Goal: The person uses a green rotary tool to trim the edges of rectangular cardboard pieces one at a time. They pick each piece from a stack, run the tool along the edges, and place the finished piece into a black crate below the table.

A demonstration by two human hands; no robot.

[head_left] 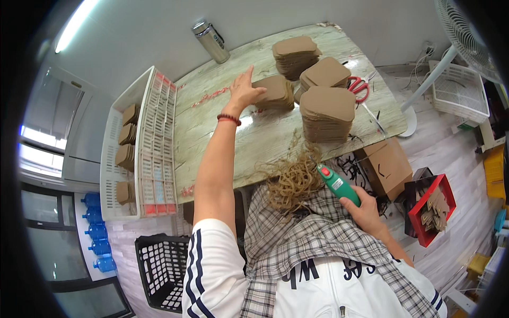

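Observation:
My left hand (pixel 246 91) reaches far over the table with its fingers stretched out and spread. Its thumb is at the left edge of a stack of brown card-like pieces (pixel 277 91); whether they touch I cannot tell. In my right hand (pixel 366 208), low over my lap, is a green handheld power tool (pixel 337 183) with a red button, its tip pointing up and left. Beside that tip a tangled heap of tan strips (pixel 292 180) lies over the table's near edge and my checked apron (pixel 313 238). Three more stacks of rounded brown pieces (pixel 327 114) stand to the right.
Red-handled scissors (pixel 359 89) lie right of the stacks. A steel flask (pixel 211 42) stands at the back. At left is a white crate (pixel 159 143) holding brown stacks; below it, a black crate (pixel 161 273). Right of me are a cardboard box (pixel 389 167) and a red-rimmed box (pixel 450 193).

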